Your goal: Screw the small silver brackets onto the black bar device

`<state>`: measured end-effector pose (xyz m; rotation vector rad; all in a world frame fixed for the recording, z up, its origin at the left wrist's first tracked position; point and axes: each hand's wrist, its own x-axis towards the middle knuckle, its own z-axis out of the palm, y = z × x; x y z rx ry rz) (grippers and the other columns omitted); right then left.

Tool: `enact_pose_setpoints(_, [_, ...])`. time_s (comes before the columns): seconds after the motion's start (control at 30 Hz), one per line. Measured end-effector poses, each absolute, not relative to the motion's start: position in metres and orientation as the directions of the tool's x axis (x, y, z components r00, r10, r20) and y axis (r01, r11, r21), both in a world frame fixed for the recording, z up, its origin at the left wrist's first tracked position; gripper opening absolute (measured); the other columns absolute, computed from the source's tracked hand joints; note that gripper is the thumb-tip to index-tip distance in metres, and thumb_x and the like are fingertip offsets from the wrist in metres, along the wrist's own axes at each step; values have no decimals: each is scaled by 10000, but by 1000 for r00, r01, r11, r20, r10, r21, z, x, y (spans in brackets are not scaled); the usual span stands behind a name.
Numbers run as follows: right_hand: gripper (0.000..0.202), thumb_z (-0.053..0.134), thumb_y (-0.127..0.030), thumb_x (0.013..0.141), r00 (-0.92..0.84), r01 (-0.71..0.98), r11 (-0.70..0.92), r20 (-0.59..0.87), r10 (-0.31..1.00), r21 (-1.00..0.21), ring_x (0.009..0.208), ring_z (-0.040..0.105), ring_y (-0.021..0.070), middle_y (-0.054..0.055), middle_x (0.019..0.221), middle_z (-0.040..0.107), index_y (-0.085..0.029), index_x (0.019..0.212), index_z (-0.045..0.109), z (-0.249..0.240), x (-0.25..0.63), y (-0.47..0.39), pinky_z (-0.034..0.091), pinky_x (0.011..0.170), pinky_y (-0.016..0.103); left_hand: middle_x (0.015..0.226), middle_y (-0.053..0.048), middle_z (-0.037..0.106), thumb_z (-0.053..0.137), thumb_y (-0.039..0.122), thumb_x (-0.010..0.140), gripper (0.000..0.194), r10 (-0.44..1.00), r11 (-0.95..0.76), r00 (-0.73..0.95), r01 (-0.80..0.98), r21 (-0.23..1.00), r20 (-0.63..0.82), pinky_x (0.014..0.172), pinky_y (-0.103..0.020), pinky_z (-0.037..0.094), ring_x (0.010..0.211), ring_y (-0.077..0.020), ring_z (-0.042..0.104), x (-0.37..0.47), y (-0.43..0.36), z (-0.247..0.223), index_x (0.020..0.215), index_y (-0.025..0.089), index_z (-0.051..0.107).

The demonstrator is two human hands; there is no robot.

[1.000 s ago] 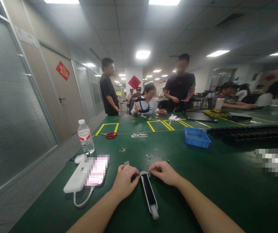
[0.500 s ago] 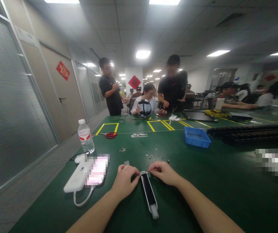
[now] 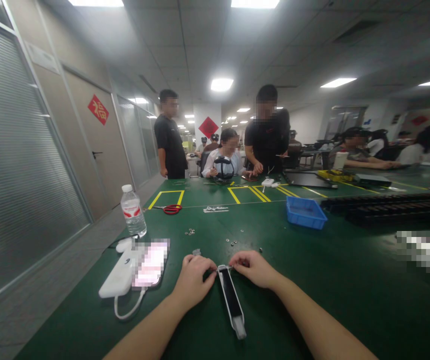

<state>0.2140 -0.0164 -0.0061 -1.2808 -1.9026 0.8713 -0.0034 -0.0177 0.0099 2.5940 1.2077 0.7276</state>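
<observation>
A long, narrow white-framed piece with a black inner strip (image 3: 231, 295) lies on the green table, its near end capped by a clear or pale part (image 3: 239, 327). My left hand (image 3: 196, 280) is closed in a pinch at the left of its far end, fingertips against the frame. On the other side, my right hand (image 3: 254, 267) pinches close to the far right corner; whatever sits between those fingertips is too small to make out. Beyond my hands lie several small metal rings (image 3: 233, 243) and another cluster of rings (image 3: 190, 231). A small clear scrap (image 3: 196, 252) rests behind my left hand.
At left are a water bottle (image 3: 132, 212), a white power bank (image 3: 117, 275) and a cabled phone (image 3: 150, 265). Farther off lie red-handled scissors (image 3: 171, 209), white strips (image 3: 216, 209) and a blue tray (image 3: 305, 220). Black racks (image 3: 383, 205) lie right; people are across the table.
My hands and the white-framed piece stay almost in place. Across the table, the standing person at left has lowered their arms and turned; the other standing person's hand has moved lower.
</observation>
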Motion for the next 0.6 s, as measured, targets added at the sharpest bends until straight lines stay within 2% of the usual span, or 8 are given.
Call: enact_pose_setpoints(0.6, [155,551,-179,775,-280,433,278,165,946,-858,599,523,121,22,678,642,-125,800,693,-14,216,-12,418,592,239,832,5,648,511,215,815,102,764,-644,544,676,358,348,872,-381,310,847,-182,561,-3,-18,10,834,229,610])
